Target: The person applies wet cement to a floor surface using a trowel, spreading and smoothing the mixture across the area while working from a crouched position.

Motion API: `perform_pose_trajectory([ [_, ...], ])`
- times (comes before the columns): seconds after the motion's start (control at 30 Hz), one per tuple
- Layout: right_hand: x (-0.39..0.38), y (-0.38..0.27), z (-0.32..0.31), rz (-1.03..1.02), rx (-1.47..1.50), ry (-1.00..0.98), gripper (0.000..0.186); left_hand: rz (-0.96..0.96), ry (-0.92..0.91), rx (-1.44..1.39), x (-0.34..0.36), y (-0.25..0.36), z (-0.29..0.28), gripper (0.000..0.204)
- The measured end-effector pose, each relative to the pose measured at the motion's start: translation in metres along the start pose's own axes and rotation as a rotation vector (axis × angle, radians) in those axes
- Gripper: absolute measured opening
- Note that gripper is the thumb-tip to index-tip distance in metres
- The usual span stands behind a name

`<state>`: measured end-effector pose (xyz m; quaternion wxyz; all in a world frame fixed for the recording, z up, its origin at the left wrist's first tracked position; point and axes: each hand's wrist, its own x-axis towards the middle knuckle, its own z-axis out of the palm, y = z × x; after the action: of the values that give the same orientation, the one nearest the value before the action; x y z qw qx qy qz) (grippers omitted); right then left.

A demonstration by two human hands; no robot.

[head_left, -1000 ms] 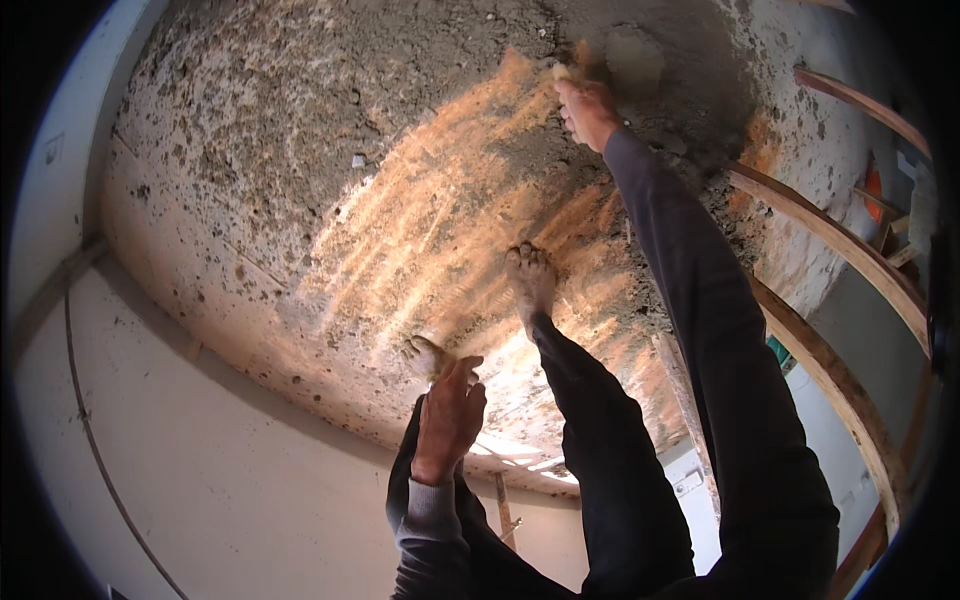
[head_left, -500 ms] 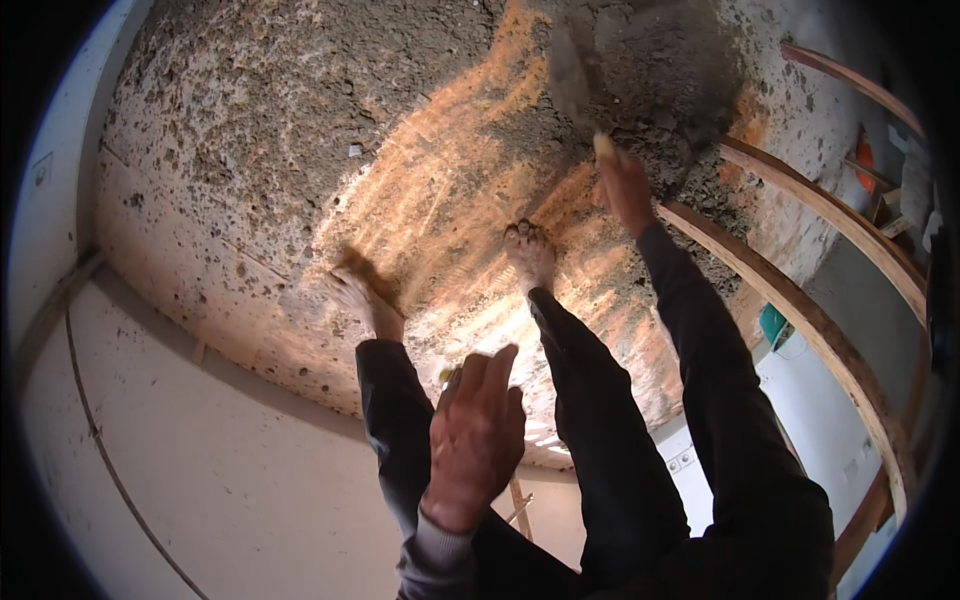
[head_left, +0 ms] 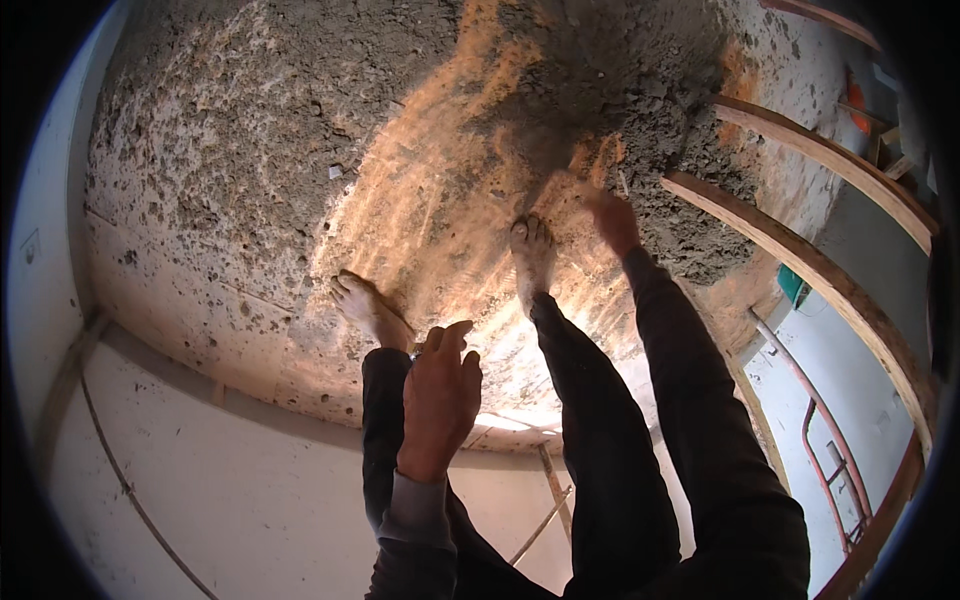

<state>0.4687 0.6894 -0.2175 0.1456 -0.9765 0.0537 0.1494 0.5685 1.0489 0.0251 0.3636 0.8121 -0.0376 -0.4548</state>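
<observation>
My right hand (head_left: 612, 222) is closed round the handle of a trowel (head_left: 550, 150), which motion smears. The trowel is low over wet grey mortar (head_left: 690, 135) and the orange-brown boarded surface (head_left: 400, 210), just ahead of my right foot (head_left: 533, 262). Held out above my left leg is my left hand (head_left: 440, 405), its fingers curled and the index finger partly extended. Whatever may be inside that hand is hidden. Streaks of mortar cover the boards, with a thicker, rough layer (head_left: 230, 110) at the far left.
My bare left foot (head_left: 370, 310) stands on the boards. Curved-looking wooden beams (head_left: 790, 235) run along the right side, near a green object (head_left: 792, 286) and red metal tubing (head_left: 815, 400). A pale wall (head_left: 220, 490) lies below the boards' edge, with a dark cable (head_left: 115, 465) on it.
My right hand and the trowel have come nearer to my right foot, sweeping toward me. My left hand has shifted slightly left. The whole view has also shifted a little.
</observation>
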Motion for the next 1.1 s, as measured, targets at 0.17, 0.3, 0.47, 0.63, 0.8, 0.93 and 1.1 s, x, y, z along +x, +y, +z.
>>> perform_pose_trajectory([
  [0.17, 0.055, 0.013, -0.046, 0.434, 0.57, -0.021, 0.018, -0.023, 0.012, 0.05, 0.008, -0.003, -0.004, 0.027],
  [0.3, 0.067, -0.033, -0.077, 0.818, 0.93, -0.019, 0.023, -0.002, 0.058, 0.035, 0.015, -0.008, -0.005, 0.025],
  [0.47, 0.053, -0.043, -0.11, 0.994, 1.286, -0.092, 0.02, 0.001, 0.039, 0.016, 0.018, -0.005, 0.001, 0.025],
  [0.63, 0.051, -0.056, -0.132, 1.039, 1.701, 0.263, 0.031, -0.009, 0.037, -0.001, 0.017, -0.007, 0.006, 0.027],
  [0.8, 0.051, -0.058, -0.141, 0.993, 1.217, -0.243, 0.032, -0.034, 0.002, -0.015, 0.016, -0.018, 0.006, 0.028],
  [0.93, 0.037, -0.068, -0.078, 0.55, 0.997, -0.377, 0.033, -0.051, 0.006, -0.027, 0.015, -0.016, 0.005, 0.028],
  [1.1, 0.066, -0.032, -0.054, 0.174, 0.557, -0.154, 0.036, -0.014, 0.021, -0.025, 0.017, -0.017, 0.004, 0.028],
])
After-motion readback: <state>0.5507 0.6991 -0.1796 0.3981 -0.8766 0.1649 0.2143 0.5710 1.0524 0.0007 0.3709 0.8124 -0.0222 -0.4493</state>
